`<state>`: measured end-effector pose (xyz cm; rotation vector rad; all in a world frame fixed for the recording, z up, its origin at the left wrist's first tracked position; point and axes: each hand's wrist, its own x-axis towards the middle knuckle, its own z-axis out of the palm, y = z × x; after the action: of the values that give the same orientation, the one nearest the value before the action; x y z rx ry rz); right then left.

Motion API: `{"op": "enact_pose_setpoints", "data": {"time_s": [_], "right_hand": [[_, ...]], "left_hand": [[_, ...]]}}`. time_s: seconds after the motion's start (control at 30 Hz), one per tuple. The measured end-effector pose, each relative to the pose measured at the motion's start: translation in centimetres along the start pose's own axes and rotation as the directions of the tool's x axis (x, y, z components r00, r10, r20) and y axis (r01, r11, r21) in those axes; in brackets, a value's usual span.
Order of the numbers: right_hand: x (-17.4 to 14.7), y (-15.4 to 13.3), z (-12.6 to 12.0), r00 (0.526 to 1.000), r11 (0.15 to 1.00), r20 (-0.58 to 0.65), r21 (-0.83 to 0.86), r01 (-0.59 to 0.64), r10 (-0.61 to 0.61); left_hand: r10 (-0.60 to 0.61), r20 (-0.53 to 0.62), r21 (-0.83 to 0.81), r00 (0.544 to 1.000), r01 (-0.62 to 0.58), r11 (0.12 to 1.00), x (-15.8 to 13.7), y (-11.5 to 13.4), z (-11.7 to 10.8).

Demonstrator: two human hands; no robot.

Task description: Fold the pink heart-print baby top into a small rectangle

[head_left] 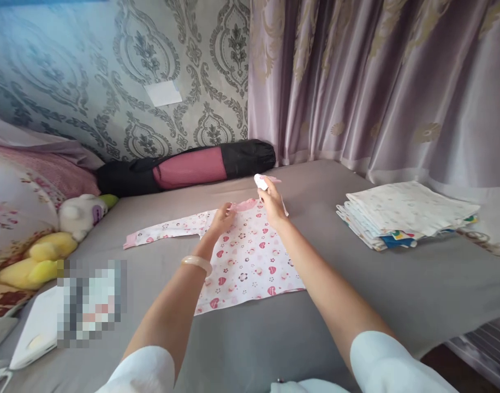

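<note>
A small long-sleeved shirt [244, 267], white with pink hearts and flowers, lies spread on the grey bed sheet. Its pink collar points away from me and one sleeve stretches out to the left. My left hand [222, 219], with a pale bangle on the wrist, is at the shirt's left shoulder beside the collar, fingers bent onto the cloth. At the other shoulder, my right hand [272, 203] is closed on the right sleeve, whose bunched end shows above the fingers, raised off the sheet. The rest of that sleeve is mostly hidden behind the hand.
To the right sits a stack of folded cloths [409, 210]. A long black and pink bag [188, 166] lies along the wall. Plush toys [78, 218] and a floral pillow [16, 207] are at the left, with a white device [39, 322] nearer me. Curtains [356, 82] hang behind.
</note>
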<state>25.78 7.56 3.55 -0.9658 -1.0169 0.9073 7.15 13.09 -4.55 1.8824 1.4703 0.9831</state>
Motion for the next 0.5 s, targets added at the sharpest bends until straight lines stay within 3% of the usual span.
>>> {"op": "enact_pose_setpoints", "data": {"time_s": [0.07,0.2,0.33,0.5], "right_hand": [[-0.4,0.7,1.2,1.0,0.995,0.028,-0.099,0.017,-0.015],[-1.3,2.8,3.3,0.996,0.952,0.079,-0.298,0.069,-0.047],[-2.3,4.7,4.8,0.984,0.865,0.173,-0.487,0.121,-0.04],[-3.6,5.4,5.9,0.958,0.673,0.274,-0.725,0.145,0.09]], "left_hand": [[-0.104,-0.104,-0.108,0.989,0.093,0.99,-0.7,-1.3,-1.2],[-0.158,-0.218,-0.261,0.963,0.098,0.96,-1.9,-2.9,-2.0],[-0.129,-0.244,-0.307,0.961,0.049,0.95,-2.4,-2.8,-1.7],[-0.118,-0.222,-0.334,0.968,0.038,0.942,-2.6,-1.9,-1.7]]}}
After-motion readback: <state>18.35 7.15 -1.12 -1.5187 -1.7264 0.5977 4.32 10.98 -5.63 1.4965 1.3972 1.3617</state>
